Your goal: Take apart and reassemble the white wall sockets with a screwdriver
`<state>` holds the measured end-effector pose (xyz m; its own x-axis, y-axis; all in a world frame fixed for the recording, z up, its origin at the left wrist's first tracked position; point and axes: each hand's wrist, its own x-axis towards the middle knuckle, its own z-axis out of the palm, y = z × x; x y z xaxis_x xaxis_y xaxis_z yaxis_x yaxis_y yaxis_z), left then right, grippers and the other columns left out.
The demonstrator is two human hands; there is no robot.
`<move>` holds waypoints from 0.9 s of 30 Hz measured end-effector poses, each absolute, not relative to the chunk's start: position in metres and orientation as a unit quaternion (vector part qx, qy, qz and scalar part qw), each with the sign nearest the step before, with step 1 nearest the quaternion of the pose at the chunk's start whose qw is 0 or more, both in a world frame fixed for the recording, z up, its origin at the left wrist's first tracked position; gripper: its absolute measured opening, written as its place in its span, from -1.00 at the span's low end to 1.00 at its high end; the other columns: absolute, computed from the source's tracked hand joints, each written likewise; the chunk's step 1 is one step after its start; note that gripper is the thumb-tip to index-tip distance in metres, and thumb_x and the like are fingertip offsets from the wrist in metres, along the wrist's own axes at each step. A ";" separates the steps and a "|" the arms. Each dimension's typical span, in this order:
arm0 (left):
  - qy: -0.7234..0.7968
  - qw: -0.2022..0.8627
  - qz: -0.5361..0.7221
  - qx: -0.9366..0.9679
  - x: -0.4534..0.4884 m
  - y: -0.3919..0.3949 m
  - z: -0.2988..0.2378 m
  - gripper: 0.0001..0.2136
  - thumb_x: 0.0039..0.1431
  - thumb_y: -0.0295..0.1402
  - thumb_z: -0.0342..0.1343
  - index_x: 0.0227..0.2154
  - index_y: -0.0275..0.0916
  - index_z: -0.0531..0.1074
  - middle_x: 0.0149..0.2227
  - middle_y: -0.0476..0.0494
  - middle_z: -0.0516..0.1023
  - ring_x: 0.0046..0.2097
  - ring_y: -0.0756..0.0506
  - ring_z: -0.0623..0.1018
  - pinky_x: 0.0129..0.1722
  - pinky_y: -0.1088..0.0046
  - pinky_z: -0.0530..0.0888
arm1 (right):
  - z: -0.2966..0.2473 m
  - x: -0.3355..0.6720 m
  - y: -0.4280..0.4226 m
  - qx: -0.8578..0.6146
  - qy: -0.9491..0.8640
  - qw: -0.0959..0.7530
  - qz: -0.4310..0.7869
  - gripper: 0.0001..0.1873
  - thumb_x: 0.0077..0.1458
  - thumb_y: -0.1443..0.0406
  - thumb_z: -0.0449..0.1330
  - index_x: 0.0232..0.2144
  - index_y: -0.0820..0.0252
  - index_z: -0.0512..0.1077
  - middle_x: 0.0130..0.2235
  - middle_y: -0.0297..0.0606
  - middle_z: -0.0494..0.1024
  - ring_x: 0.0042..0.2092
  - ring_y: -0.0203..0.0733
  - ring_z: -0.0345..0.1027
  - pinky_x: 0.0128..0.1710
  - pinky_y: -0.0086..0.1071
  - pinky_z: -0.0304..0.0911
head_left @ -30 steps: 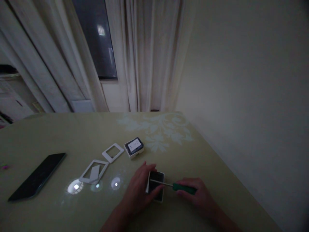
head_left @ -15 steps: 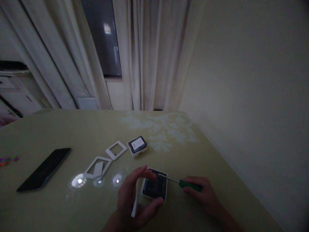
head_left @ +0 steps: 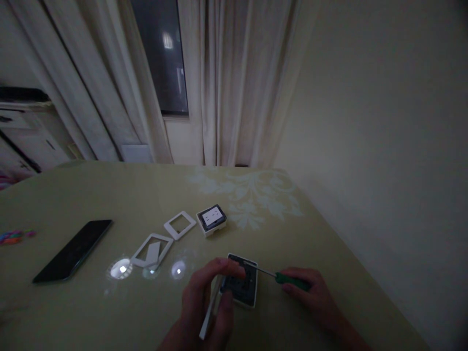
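Observation:
My right hand (head_left: 310, 290) is closed around the green handle of a screwdriver (head_left: 292, 282). The screwdriver's metal shaft points left, its tip at the far part of a wall switch body (head_left: 245, 287), a dark module in a white box. My left hand (head_left: 206, 297) is curled at the left side of that body, its index finger reaching over the dark face and its thumb bent near the close edge. Within the left hand's grip, a thin white strip (head_left: 207, 319), seen edge-on, sticks out toward me; some of it is hidden by the fingers.
Beyond my hands sits a wall socket (head_left: 212, 219) in a white box. To its left lie two white cover frames (head_left: 168, 229), (head_left: 136, 254), with a white plate (head_left: 152, 253) across the nearer one. Farther left are a dark tablet-like slab (head_left: 75, 251) and small colourful items (head_left: 14, 237).
My left thumb has moved in from the near right corner of the switch body toward the index finger. The view has shifted slightly; the screwdriver stays at the module.

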<state>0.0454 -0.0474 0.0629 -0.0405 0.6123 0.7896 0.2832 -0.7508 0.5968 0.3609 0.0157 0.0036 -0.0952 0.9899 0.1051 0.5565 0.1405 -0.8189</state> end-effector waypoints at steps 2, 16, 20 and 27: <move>0.324 0.129 0.643 0.681 0.047 -0.047 0.064 -0.56 0.43 -0.50 0.04 0.32 -0.22 0.29 -0.07 -0.23 0.71 0.05 -0.18 0.70 0.11 0.28 0.63 | 0.008 0.359 0.015 -0.568 -0.677 0.350 0.311 -0.47 -0.12 -0.28 0.46 -0.34 -0.06 0.79 -0.24 -0.07 0.79 -0.16 0.24 0.69 -0.06 0.01 0.62; 0.322 0.128 0.612 0.711 0.045 -0.038 0.072 -0.66 0.55 -0.41 -0.15 0.27 -0.17 0.31 -0.12 -0.21 0.67 -0.15 -0.13 0.70 -0.10 0.31 0.63 | 0.006 0.358 0.014 -0.582 -0.667 0.341 0.317 -0.47 -0.14 -0.27 0.46 -0.32 -0.07 0.80 -0.21 -0.06 0.79 -0.11 0.29 0.68 0.00 0.06 0.57; 0.506 0.084 0.468 0.720 0.013 -0.015 0.082 -0.75 0.51 -0.36 -0.09 0.09 -0.16 0.42 -0.19 -0.14 0.67 -0.26 -0.13 0.66 -0.23 0.36 0.57 | 0.006 0.358 0.015 -0.582 -0.665 0.330 0.332 -0.46 -0.13 -0.26 0.46 -0.30 -0.04 0.80 -0.19 -0.04 0.79 -0.11 0.29 0.68 0.00 0.08 0.57; 0.815 -0.009 0.066 0.576 -0.062 0.009 0.078 -0.68 0.48 -0.18 -0.12 -0.11 -0.24 0.49 -0.04 -0.37 0.62 -0.01 -0.39 0.65 -0.03 0.13 0.53 | 0.017 0.353 0.016 -0.549 -0.685 0.339 0.340 -0.48 -0.05 -0.23 0.44 -0.28 -0.01 0.79 -0.23 -0.07 0.79 -0.18 0.18 0.71 -0.06 -0.04 0.62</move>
<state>-0.0620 0.0093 0.0779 -0.3361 0.9375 0.0906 0.9399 0.3277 0.0962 0.3530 0.0158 0.0165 -0.1684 0.9815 0.0911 0.5207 0.1671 -0.8372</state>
